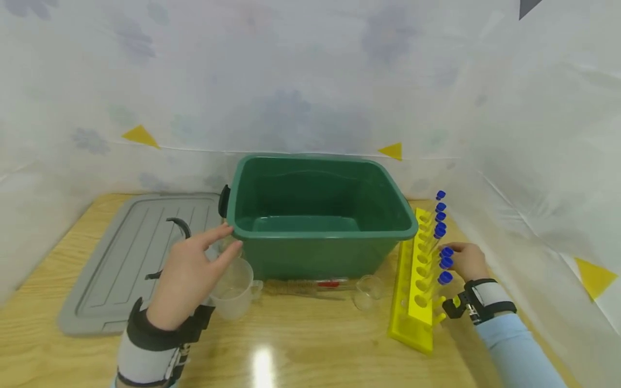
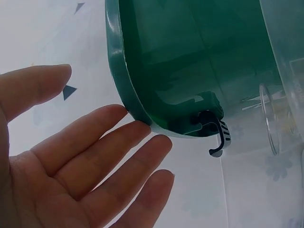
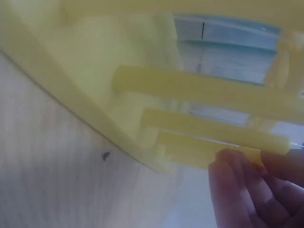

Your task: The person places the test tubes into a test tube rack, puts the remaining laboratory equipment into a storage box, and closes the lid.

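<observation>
A green plastic tub stands upright at the middle of the table. My left hand reaches to its near left corner, fingers spread, fingertips right at the rim. Just below that hand is a clear plastic measuring jug. On the right stands a yellow test tube rack, with glass tubes under blue caps along its right side. At the rack's right side, my right hand pinches one of its yellow pegs between thumb and fingers. The blue caps partly hide those fingers in the head view.
A grey lid lies flat at the left. Between jug and rack, a bottle brush and a small clear glass vessel lie in front of the tub. Plastic sheeting hangs behind and at the sides.
</observation>
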Available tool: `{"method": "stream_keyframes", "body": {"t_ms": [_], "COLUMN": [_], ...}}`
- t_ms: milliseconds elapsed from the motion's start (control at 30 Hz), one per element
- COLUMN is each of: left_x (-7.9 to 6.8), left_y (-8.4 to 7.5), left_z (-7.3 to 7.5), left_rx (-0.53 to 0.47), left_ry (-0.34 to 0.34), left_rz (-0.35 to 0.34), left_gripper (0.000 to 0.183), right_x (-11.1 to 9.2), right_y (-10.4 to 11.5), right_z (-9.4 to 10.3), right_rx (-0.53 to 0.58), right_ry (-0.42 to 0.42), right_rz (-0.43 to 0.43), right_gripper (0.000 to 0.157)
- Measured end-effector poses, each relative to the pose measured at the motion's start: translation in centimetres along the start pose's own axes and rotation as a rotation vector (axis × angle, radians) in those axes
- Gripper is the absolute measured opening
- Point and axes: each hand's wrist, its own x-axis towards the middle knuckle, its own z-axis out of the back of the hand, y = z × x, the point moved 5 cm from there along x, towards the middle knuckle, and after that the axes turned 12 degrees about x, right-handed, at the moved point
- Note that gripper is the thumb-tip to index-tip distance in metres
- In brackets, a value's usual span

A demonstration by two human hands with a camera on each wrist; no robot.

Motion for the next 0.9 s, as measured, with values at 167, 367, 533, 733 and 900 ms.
{"method": "stream_keyframes", "body": {"t_ms": [167,367,533,733,900], "left_x": [-0.5,-1.4,-2.2,-2.7,-3.1], "left_y": [0.1,0.1,0.1,0.0,-0.4], "left_z": [0.1,0.7,1.4,1.5,1.3], "left_rx": [0.008,0.024,0.032,0.021,0.011], "left_ry": [0.007,-0.026,-0.060,-0.046,-0.063], "left_rz": [0.033,0.035,0.021,0.017,-0.010], "left_gripper": [0.041,0.039,0.038,0.037,0.035], "right_x": [1.5,3.1,4.4,4.6,3.9], "right_y": [0.2,0.1,0.9,1.0,0.9], "right_z": [0.3,0.3,0.4,1.0,1.7], "right_rx": [-0.095,-0.206,-0.274,-0.321,-0.315], "right_ry": [0.032,0.060,0.091,0.126,0.133], "right_rz": [0.093,0.172,0.186,0.169,0.168], "right_gripper": [0.035,0.033,0.034,0.034,0.041]}}
